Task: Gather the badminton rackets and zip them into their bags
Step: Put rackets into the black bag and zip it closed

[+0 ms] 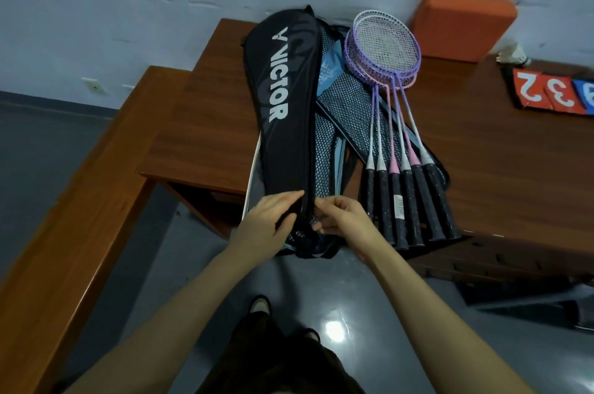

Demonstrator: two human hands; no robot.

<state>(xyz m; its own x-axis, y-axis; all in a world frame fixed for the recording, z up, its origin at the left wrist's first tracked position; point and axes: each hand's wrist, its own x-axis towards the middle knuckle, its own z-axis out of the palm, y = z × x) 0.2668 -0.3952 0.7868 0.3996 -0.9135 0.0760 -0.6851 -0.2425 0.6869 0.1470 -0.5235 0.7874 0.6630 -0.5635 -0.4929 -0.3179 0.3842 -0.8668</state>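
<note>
A black racket bag (pixel 284 98) with white lettering lies lengthwise on the brown table (pixel 501 149), on top of several mesh racket bags (pixel 345 98). My left hand (pixel 268 221) holds the black bag's near end, thumb over the fabric. My right hand (pixel 342 217) pinches the bag's right edge beside it; what lies between the fingertips is too small to tell. To the right, several purple and pink rackets (pixel 390 78) lie stacked, heads at the back, black grips (pixel 414 204) toward me.
An orange foam block (pixel 463 25) leans against the wall at the back. A shuttlecock (pixel 514 54) and red and blue number cards (pixel 553 93) lie at the far right. A lower brown bench (pixel 80 217) runs along the left. Grey floor is below me.
</note>
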